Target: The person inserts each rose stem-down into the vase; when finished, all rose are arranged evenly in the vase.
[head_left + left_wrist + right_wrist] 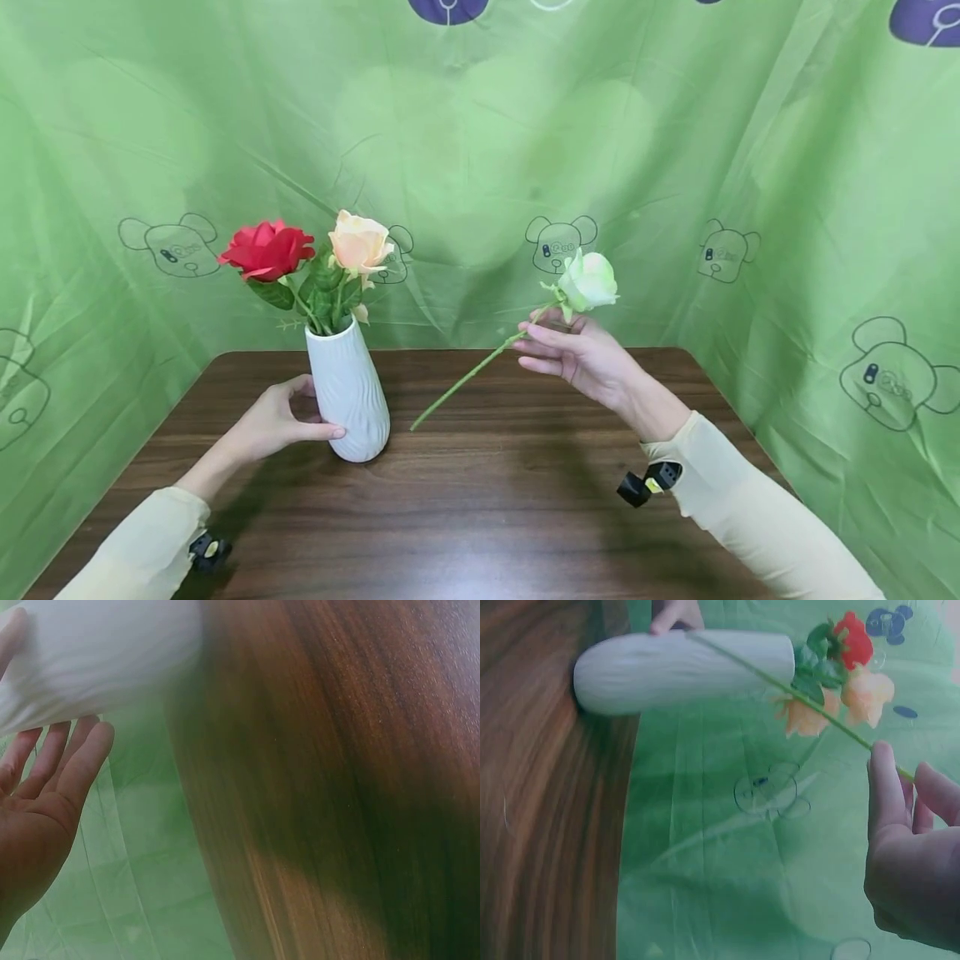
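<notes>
My left hand [272, 421] holds a white ribbed vase [351, 392] low on its side, thumb across the front and fingers behind. The vase stands on the table, its top leaning a little left in the head view. A red rose [267, 250] and a peach rose [360, 242] with green leaves rise from its mouth; a second peach bloom [808, 712] shows in the right wrist view. To the right, my right hand [573, 350] pinches a pale green-white rose [588, 281] just under its bloom, in the air. Its stem [468, 377] slants down left toward the vase, apart from it.
A dark brown wooden table [450, 525] lies under both hands. Green cloth [465, 167] printed with bear outlines hangs behind it and along both sides. A small black device [648, 483] sits on the right sleeve and another [208, 552] on the left.
</notes>
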The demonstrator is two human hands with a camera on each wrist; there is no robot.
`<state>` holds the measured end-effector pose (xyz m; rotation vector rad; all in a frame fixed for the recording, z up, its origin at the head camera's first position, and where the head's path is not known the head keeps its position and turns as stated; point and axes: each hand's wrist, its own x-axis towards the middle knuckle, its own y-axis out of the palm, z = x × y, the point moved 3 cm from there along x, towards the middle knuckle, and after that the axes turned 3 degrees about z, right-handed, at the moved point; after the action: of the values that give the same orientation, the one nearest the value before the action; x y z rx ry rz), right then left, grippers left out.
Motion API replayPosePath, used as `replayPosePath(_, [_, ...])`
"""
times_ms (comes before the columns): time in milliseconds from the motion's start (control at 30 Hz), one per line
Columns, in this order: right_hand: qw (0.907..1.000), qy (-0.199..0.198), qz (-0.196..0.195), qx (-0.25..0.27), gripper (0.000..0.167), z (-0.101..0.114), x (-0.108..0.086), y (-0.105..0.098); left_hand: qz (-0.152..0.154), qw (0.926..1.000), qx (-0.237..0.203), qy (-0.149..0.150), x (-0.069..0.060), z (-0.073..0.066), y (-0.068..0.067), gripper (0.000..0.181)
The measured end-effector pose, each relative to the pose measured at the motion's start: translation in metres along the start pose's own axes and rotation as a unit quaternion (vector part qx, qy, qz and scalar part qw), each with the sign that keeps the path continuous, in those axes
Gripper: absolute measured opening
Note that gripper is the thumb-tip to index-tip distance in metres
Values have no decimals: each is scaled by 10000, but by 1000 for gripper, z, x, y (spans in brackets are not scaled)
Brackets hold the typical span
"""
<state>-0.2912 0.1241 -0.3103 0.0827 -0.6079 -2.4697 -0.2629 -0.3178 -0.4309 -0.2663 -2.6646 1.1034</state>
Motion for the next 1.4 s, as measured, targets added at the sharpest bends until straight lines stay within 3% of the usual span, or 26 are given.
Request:
replayPosePath(267, [9991,-336,30,241,10,0,3,17,-17,10000,-85,33,0,-2,2,70])
replayPosePath(767, [9964,-644,298,463,6,27,24,52,-25,10000,-16,13,1,-4,-1,72])
replayPosePath(1400, [9960,-690,324,466,7,30,42,66,37,9997,-237,46,0,-1,1,69])
